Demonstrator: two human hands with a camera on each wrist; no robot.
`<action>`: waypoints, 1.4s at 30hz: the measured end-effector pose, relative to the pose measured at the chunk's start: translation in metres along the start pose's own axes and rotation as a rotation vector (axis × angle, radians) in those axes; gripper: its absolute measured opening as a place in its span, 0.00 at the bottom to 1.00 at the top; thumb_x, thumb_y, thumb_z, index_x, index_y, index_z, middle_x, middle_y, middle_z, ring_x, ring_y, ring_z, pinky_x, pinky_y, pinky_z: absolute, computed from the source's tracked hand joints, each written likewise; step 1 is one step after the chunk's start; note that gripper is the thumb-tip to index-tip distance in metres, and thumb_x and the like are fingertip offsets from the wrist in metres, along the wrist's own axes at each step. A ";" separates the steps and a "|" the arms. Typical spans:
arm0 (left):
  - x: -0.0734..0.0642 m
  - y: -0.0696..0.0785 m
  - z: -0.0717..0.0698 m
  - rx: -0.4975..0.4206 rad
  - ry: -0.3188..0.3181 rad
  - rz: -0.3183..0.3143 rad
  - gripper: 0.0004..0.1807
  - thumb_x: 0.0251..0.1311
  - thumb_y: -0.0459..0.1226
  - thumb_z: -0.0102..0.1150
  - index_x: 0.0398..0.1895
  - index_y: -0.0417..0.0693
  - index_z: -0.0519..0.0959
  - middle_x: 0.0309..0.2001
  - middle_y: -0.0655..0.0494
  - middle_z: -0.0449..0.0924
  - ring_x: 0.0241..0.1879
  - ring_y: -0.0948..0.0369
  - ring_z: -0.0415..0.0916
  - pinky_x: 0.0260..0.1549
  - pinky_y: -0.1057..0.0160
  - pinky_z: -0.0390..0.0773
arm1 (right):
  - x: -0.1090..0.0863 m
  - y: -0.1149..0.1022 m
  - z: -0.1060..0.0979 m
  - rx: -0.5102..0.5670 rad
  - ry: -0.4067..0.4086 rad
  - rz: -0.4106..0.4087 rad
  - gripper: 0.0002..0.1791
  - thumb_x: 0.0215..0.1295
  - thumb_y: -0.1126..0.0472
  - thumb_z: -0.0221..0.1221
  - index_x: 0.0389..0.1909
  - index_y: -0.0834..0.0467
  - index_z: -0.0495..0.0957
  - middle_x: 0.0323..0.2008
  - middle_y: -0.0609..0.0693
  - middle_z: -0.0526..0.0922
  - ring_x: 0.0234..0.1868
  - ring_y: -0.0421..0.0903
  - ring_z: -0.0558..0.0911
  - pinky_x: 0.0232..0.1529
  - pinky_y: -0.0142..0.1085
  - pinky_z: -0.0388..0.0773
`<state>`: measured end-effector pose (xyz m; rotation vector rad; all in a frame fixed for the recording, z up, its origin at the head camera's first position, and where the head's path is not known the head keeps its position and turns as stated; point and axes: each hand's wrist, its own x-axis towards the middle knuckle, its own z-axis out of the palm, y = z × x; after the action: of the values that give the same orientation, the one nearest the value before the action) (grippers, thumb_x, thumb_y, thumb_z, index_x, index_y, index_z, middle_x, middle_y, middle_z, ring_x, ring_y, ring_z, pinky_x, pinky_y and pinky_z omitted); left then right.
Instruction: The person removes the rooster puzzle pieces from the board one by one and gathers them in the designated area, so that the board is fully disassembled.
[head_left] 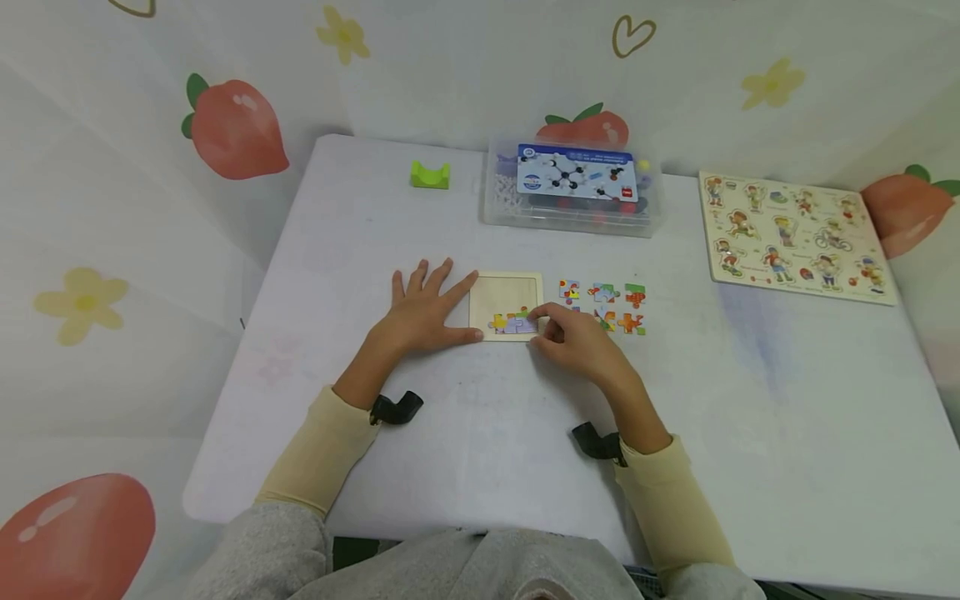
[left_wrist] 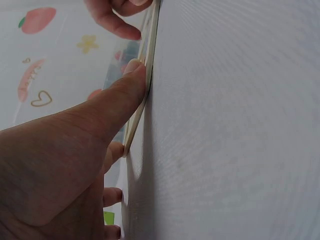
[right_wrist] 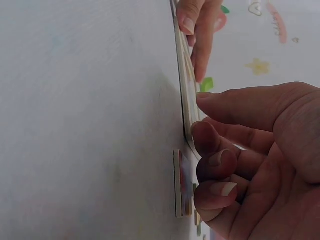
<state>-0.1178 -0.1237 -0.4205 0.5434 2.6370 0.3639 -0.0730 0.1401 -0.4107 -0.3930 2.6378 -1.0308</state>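
Observation:
A small square wooden puzzle tray (head_left: 506, 292) lies on the table, with a few joined jigsaw pieces (head_left: 513, 323) along its near side. My left hand (head_left: 423, 317) is spread flat at the tray's left side, thumb and index fingertip at its edge. In the left wrist view, the left thumb (left_wrist: 125, 90) rests along the tray's rim. My right hand (head_left: 577, 337) is over the tray's near right corner. Its index fingertip touches the rightmost piece, the thumb sits apart by the rim, and the other fingers (right_wrist: 215, 165) are loosely bent.
Loose jigsaw pieces (head_left: 633, 323) lie in rows right of the tray, partly behind the right hand. Farther back are a green curved block (head_left: 430, 176) and a clear plastic case (head_left: 570, 218) with a molecule-picture card. A wooden figure board (head_left: 798, 237) lies at the back right.

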 end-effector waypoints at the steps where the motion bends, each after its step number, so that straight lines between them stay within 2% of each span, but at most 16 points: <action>1: 0.000 0.000 -0.001 0.001 -0.001 -0.001 0.54 0.58 0.69 0.56 0.82 0.66 0.44 0.81 0.46 0.35 0.77 0.39 0.26 0.66 0.30 0.26 | 0.001 -0.001 0.000 -0.007 -0.008 0.003 0.17 0.63 0.68 0.63 0.53 0.60 0.80 0.26 0.49 0.75 0.26 0.46 0.72 0.29 0.38 0.69; 5: -0.001 0.001 -0.002 0.003 -0.002 0.000 0.54 0.58 0.70 0.56 0.82 0.66 0.44 0.81 0.46 0.35 0.77 0.39 0.26 0.66 0.30 0.27 | 0.004 -0.004 0.002 -0.032 -0.029 -0.001 0.18 0.63 0.66 0.64 0.55 0.59 0.80 0.26 0.49 0.76 0.26 0.45 0.72 0.29 0.38 0.69; 14: -0.002 -0.001 -0.001 -0.007 0.005 0.008 0.53 0.59 0.69 0.56 0.82 0.65 0.45 0.81 0.45 0.35 0.77 0.38 0.26 0.66 0.29 0.27 | 0.020 -0.014 0.009 -0.045 -0.069 -0.069 0.16 0.64 0.66 0.65 0.53 0.61 0.80 0.23 0.49 0.73 0.25 0.45 0.70 0.29 0.38 0.67; 23: -0.001 -0.001 0.001 -0.004 0.013 0.008 0.53 0.59 0.69 0.56 0.82 0.66 0.45 0.81 0.45 0.35 0.77 0.38 0.27 0.66 0.29 0.27 | 0.029 -0.022 0.013 -0.088 -0.115 -0.016 0.16 0.63 0.65 0.66 0.51 0.60 0.78 0.24 0.50 0.75 0.25 0.46 0.72 0.29 0.38 0.68; 35: -0.001 -0.001 0.001 0.001 0.016 0.006 0.53 0.58 0.69 0.56 0.82 0.66 0.45 0.81 0.45 0.35 0.77 0.38 0.27 0.66 0.29 0.27 | 0.035 -0.019 0.011 -0.054 -0.140 -0.022 0.17 0.61 0.65 0.68 0.47 0.60 0.73 0.25 0.50 0.75 0.26 0.46 0.72 0.30 0.38 0.68; 42: -0.001 -0.001 0.000 0.004 0.014 0.010 0.53 0.59 0.70 0.56 0.82 0.66 0.45 0.81 0.45 0.35 0.77 0.38 0.27 0.65 0.29 0.27 | 0.035 -0.015 0.011 0.018 -0.117 -0.028 0.11 0.66 0.64 0.64 0.44 0.60 0.72 0.24 0.50 0.75 0.24 0.45 0.70 0.27 0.38 0.67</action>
<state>-0.1174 -0.1254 -0.4205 0.5578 2.6499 0.3671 -0.0990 0.1111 -0.4137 -0.4728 2.5248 -1.0079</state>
